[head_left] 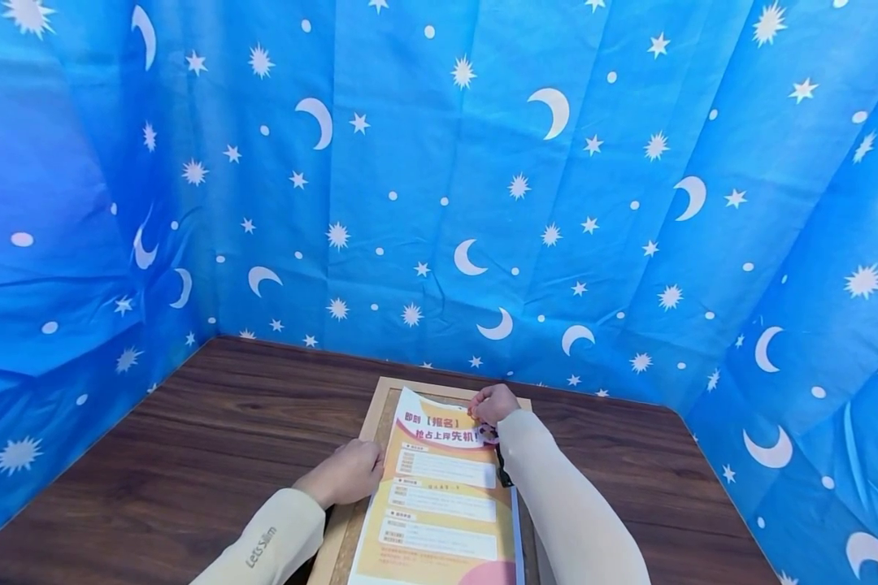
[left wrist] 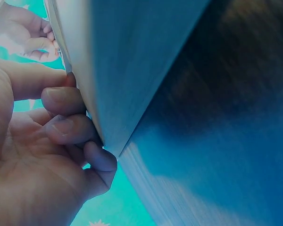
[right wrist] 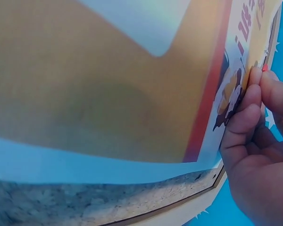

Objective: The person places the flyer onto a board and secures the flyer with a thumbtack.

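Observation:
A wood-framed cork board lies on the table, with a printed yellow and white poster over it. My right hand is at the poster's upper right corner. There its thumb and forefinger pinch a small red pushpin, mostly hidden by the fingertips. The poster's side edge bows up off the cork in the right wrist view. At the board's left side, my left hand grips the frame's edge, its curled fingers against the outer face of the wood.
The dark wood-grain table extends to both sides of the board. A blue curtain with white moons and stars encloses the back and sides, close behind the board's far edge.

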`<move>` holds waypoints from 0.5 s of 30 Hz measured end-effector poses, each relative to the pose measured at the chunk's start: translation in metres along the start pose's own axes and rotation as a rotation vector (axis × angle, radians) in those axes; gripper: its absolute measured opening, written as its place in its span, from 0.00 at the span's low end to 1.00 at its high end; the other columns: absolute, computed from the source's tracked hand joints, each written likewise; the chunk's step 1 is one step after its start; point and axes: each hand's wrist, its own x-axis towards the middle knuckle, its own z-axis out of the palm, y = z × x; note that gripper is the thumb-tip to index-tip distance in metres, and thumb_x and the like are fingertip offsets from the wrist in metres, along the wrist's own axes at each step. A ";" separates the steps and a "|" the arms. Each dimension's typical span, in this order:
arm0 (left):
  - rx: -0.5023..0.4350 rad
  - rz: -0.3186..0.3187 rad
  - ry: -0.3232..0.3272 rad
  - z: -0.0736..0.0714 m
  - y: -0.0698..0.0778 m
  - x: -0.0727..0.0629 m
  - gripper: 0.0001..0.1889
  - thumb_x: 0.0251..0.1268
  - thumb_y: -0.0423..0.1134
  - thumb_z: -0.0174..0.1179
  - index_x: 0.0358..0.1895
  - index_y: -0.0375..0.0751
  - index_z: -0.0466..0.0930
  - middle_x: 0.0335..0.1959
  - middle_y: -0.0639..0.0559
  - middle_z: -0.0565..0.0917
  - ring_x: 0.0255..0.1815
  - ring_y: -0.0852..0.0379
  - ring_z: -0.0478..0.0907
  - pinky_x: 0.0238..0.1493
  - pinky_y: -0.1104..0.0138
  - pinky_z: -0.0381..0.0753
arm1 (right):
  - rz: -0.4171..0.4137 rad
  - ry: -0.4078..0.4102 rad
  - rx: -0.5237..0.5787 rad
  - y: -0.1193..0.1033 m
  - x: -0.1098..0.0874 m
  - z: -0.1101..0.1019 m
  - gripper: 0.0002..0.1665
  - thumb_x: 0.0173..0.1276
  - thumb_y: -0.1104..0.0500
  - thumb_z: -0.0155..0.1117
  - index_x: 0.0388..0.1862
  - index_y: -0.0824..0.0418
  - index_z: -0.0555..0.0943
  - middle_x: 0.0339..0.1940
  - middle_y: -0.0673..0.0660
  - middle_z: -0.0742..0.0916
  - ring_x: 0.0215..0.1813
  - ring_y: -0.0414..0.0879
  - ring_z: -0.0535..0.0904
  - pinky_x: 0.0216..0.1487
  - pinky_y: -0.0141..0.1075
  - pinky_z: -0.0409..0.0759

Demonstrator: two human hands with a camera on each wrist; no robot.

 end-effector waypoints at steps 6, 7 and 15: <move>-0.006 -0.006 -0.016 0.000 0.000 0.000 0.15 0.65 0.31 0.53 0.18 0.45 0.68 0.12 0.56 0.67 0.13 0.61 0.64 0.15 0.68 0.63 | -0.006 -0.020 0.020 0.002 0.001 -0.001 0.06 0.61 0.66 0.66 0.26 0.59 0.83 0.30 0.55 0.83 0.35 0.52 0.75 0.32 0.39 0.73; -0.009 -0.010 -0.018 0.000 0.000 0.000 0.15 0.65 0.31 0.53 0.18 0.44 0.68 0.12 0.56 0.68 0.12 0.61 0.64 0.14 0.68 0.63 | -0.007 -0.022 0.022 0.002 0.001 -0.002 0.06 0.61 0.66 0.65 0.26 0.58 0.83 0.30 0.55 0.83 0.35 0.52 0.75 0.33 0.39 0.72; -0.018 -0.009 -0.016 0.001 0.002 0.000 0.15 0.65 0.31 0.54 0.18 0.44 0.69 0.13 0.55 0.68 0.13 0.60 0.65 0.15 0.67 0.64 | -0.018 -0.024 0.020 0.003 0.002 0.000 0.06 0.61 0.67 0.65 0.26 0.59 0.83 0.29 0.55 0.83 0.33 0.51 0.75 0.29 0.38 0.72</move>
